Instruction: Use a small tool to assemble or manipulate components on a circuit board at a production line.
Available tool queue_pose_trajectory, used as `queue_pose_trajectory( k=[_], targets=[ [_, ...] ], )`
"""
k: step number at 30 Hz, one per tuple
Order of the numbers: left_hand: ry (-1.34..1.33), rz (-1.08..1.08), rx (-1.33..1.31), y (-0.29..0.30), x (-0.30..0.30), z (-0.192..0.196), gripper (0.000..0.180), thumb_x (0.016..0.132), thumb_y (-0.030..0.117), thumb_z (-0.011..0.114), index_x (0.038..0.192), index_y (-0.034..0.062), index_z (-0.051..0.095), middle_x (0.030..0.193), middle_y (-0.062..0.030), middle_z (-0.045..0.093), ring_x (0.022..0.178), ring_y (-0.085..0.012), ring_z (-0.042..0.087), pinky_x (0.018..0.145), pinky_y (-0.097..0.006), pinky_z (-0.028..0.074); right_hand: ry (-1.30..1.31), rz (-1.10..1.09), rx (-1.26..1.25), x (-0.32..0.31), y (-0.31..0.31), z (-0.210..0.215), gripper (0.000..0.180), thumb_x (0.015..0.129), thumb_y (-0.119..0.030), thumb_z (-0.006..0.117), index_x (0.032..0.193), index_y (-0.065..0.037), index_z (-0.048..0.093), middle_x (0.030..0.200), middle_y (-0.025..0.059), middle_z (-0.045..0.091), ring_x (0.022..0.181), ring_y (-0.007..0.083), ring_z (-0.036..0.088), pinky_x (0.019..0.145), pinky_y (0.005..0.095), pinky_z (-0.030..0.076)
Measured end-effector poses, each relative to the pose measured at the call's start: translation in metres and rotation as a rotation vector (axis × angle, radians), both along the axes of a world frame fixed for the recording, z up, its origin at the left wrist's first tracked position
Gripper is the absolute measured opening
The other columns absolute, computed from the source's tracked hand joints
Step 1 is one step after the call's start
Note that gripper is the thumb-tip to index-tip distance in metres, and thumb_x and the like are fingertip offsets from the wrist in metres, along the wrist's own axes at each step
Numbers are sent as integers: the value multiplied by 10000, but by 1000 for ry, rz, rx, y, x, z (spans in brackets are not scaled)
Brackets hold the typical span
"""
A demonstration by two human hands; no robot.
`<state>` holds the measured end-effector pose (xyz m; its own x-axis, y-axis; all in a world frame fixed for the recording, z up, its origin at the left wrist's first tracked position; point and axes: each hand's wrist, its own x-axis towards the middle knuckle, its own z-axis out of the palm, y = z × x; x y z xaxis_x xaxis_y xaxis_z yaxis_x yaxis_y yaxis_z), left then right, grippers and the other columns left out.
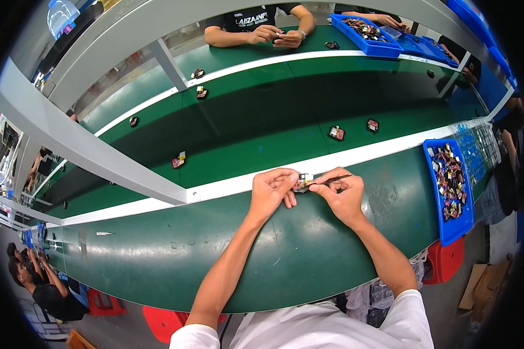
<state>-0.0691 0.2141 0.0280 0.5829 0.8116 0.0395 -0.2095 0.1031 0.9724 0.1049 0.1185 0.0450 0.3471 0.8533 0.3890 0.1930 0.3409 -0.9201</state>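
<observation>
Over the green surface point(157, 250), a small part point(302, 183), its front hard to tell, pinched by the left hand point(272, 189), a thin dark tool point(339, 178), pointing left, pinched by the right hand point(346, 196), white letters point(251, 18) on a black shirt point(230, 22).

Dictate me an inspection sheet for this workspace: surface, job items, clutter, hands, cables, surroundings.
Surface: green worktop, scuffed, with light marks.
Job items: small unit between the hands; thin dark tool; blue tray at right, filled with small parts.
Clutter: pale scrap on the worktop, left.
Hands: left hand grips the unit; right hand holds the tool against or close to it.
Cables: nothing clearly seen.
Surroundings: co-worker opposite, beyond the white rail; red stool at lower left.
</observation>
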Motion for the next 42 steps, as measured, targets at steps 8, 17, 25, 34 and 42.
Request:
queue_pose_trajectory(
  k=[8, 17, 25, 34, 42],
  targets=[
    [-18, 4, 10, 0, 0, -1, 227, 984, 113, 671, 1064, -95, 709, 770, -137, 706, 508, -169, 660, 424, -249, 512, -50, -14, 22, 0, 0, -2, 107, 771, 60, 825, 839, 20, 752, 846, 47, 749, 496, -18, 388, 466, 192, 278],
    [-19, -1, 3, 1, -1, -1, 225, 984, 110, 669, 1064, -97, 709, 768, -144, 706, 515, -177, 668, 424, -253, 514, -149, -25, 42, -1, -1, 1, 107, 762, 58, 829, 827, 9, 760, 838, 42, 756, 490, -12, 383, 464, 203, 279],
    [-20, 8, -7, 0, -1, -1, 231, 986, 116, 667, 1061, -99, 710, 756, -146, 704, 506, -182, 666, 420, -254, 511, -155, -35, 59, -2, 0, -1, 107, 765, 44, 836, 829, 10, 758, 821, 40, 747, 486, -12, 383, 460, 201, 275],
    [-9, 8, -12, -1, 0, -2, 220, 988, 113, 665, 1042, -95, 712, 760, -136, 699, 509, -177, 663, 419, -252, 502, -19, 4, -11, -1, 0, -2, 118, 807, 25, 829, 854, 27, 720, 776, 6, 696, 504, -32, 394, 463, 182, 273],
    [-39, 36, -23, 0, 0, -1, 228, 992, 115, 658, 1044, -101, 709, 759, -144, 694, 500, -189, 662, 410, -257, 508, -61, -83, 10, -4, -4, 1, 120, 785, 0, 840, 816, 17, 726, 756, 9, 702, 472, -17, 410, 461, 196, 284]
  ],
)
